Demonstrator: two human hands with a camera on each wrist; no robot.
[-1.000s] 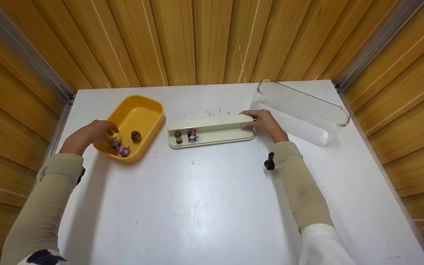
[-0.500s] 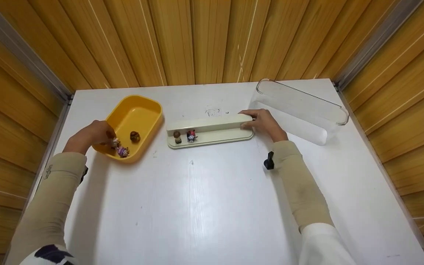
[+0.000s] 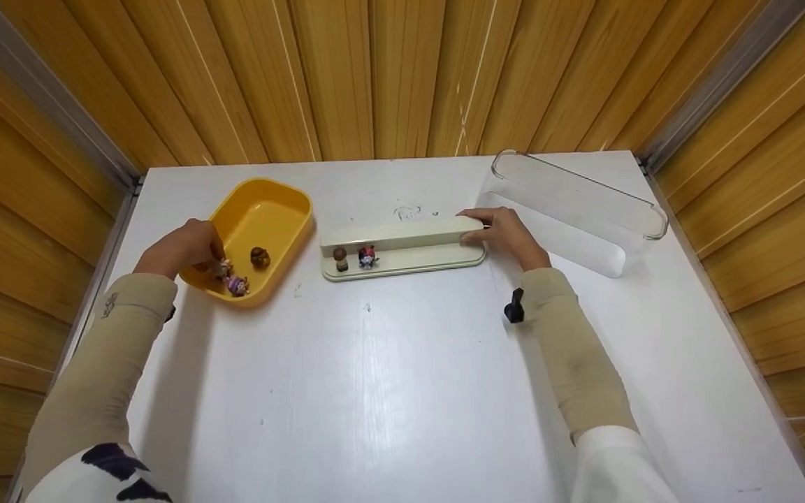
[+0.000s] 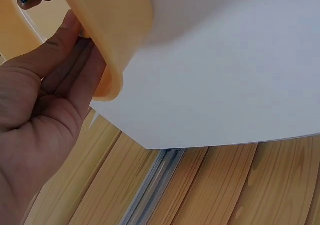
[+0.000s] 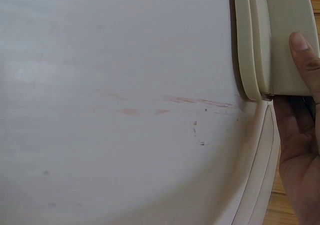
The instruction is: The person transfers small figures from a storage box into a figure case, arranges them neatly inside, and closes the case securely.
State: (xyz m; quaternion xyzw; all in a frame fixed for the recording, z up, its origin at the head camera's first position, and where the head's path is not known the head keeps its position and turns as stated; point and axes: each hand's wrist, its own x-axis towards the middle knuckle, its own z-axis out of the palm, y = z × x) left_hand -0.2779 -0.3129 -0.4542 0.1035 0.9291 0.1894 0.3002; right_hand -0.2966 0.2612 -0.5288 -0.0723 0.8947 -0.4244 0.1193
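My left hand (image 3: 189,248) reaches over the near left wall of the yellow bin (image 3: 302,199). In the left wrist view its thumb and fingertips come together on a small figurine (image 3: 224,266), mostly hidden by the fingers. Beside that lies a purple figurine (image 3: 237,286), and a brown figurine (image 3: 259,258) sits farther right in the bin. My right hand (image 3: 509,234) grips the right end of a cream stepped display base (image 3: 420,262), thumb on the riser's front. On the base's left end stand a brown-haired figurine (image 3: 340,258) and a red-and-dark figurine (image 3: 367,257).
A clear plastic cover (image 3: 570,209) lies at the back right of the white table (image 3: 388,391), behind the right hand. Wood-patterned panels (image 3: 402,77) rise along the back and both sides.
The left hand has shifted slightly, and its fingers have closed in on the figurine at the bin's near left. The right hand and the base stay in place.
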